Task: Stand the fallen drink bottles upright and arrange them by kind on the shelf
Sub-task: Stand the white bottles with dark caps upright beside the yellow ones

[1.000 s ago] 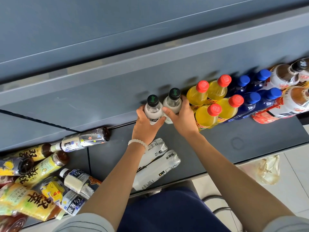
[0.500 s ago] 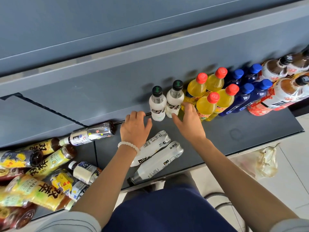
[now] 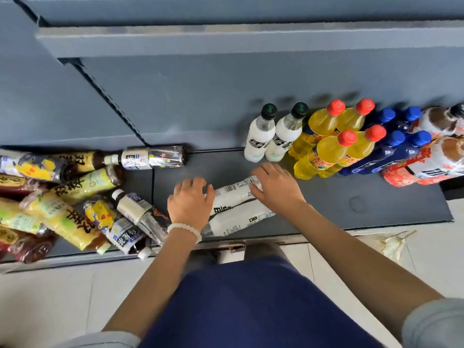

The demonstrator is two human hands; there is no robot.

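On the shelf (image 3: pixel 326 204), both hands have dropped onto the fallen white bottles (image 3: pixel 236 207), fingers loose.

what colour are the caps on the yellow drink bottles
Red, clearest in the head view.

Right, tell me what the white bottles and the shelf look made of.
White bottles: seemingly clear plastic, since the necks show through, with glossy printed wraps and black caps. Shelf: probably painted metal, matte grey-blue, with a thin flat edge; the look leaves it open.
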